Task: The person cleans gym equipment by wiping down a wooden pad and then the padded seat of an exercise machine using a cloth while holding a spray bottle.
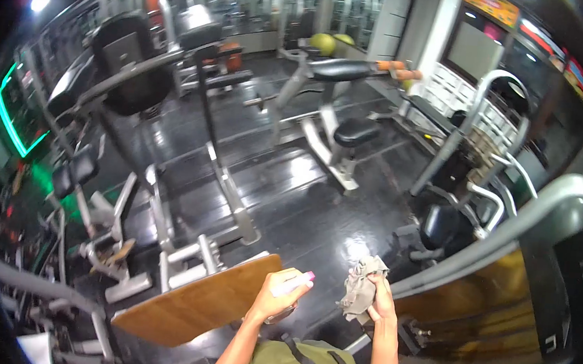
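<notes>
My left hand (272, 302) is closed around a small white bottle (286, 288) with a pink tip; much of it is hidden in the fingers. A crumpled grey cloth (360, 290) is bunched in my right hand (383, 300), the fingers gripping its right side. Just left of my left hand, a brown wooden board (193, 302) stretches toward the lower left. To the right of the cloth stands a machine's large side panel (473, 309), framed by a thick grey tube (506, 243).
Several gym machines stand around, including a tall padded one (133, 60) at left and a bench with a black seat (357, 132) ahead. A seated machine (444, 227) is at right. Dark floor (289, 216) shows between them. Yellow-green balls (323, 44) lie at the back.
</notes>
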Motion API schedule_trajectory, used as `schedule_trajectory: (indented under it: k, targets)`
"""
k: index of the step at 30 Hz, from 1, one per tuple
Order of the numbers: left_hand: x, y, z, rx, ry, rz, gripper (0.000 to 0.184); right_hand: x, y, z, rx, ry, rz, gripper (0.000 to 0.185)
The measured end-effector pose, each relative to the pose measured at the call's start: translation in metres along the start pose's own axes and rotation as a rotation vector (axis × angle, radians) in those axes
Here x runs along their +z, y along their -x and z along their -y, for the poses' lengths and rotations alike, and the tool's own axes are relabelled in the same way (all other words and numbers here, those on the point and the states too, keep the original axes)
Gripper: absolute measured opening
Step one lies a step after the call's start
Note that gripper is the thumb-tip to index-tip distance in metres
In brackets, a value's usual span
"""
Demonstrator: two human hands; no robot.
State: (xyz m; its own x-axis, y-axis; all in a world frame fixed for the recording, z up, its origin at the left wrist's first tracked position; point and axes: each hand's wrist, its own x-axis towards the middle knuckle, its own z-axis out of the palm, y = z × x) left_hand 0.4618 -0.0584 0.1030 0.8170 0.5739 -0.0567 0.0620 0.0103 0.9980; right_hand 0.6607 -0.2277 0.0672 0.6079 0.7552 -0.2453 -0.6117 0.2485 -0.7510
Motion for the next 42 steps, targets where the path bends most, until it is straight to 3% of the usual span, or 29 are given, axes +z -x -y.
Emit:
schedule_trajectory:
  k: [6, 9, 12, 13, 17, 20, 25, 28, 32, 37, 40, 42]
  targets:
    - [0.067, -0.033, -0.024, 0.141, -0.065, 0.332, 0.019, -0.050, 0.084, 0.020, -0.229, -0.083, -0.269, 0.035]
    - [0.098, -0.032, -0.029, 0.140, -0.060, 0.552, 0.018, -0.078, 0.129, -0.003, -0.364, -0.108, -0.466, 0.032]
    - [0.121, -0.021, -0.031, 0.155, -0.085, 0.751, 0.018, -0.078, 0.180, -0.028, -0.461, -0.195, -0.515, 0.038]
    - [0.129, -0.016, -0.027, 0.266, -0.094, 0.773, 0.019, -0.076, 0.197, -0.038, -0.492, -0.230, -0.547, 0.038]
    - [0.141, 0.019, -0.028, 0.138, -0.047, 0.934, 0.019, -0.050, 0.263, -0.080, -0.629, -0.315, -0.739, 0.039]
    - [0.149, 0.038, 0.001, 0.329, 0.007, 0.987, 0.019, -0.027, 0.308, -0.111, -0.767, -0.337, -0.929, 0.037]
    - [0.139, 0.083, -0.012, 0.115, -0.047, 1.143, 0.020, 0.010, 0.375, -0.155, -0.941, -0.329, -1.250, 0.029]
    - [0.146, 0.093, 0.006, 0.293, 0.019, 1.205, 0.019, 0.008, 0.412, -0.179, -1.003, -0.317, -1.373, 0.024]
    - [0.170, 0.100, 0.010, 0.301, 0.039, 1.248, 0.019, -0.004, 0.440, -0.182, -1.196, -0.237, -1.395, 0.034]
    - [0.223, 0.102, -0.012, 0.177, -0.093, 1.383, 0.019, -0.055, 0.456, -0.156, -1.127, -0.240, -1.456, 0.034]
    - [0.299, 0.106, -0.012, 0.331, -0.118, 1.451, 0.020, -0.099, 0.462, -0.114, -0.974, -0.311, -1.513, 0.036]
    - [0.338, 0.113, -0.012, 0.417, -0.072, 1.500, 0.020, -0.124, 0.467, -0.100, -1.061, -0.289, -1.465, 0.038]
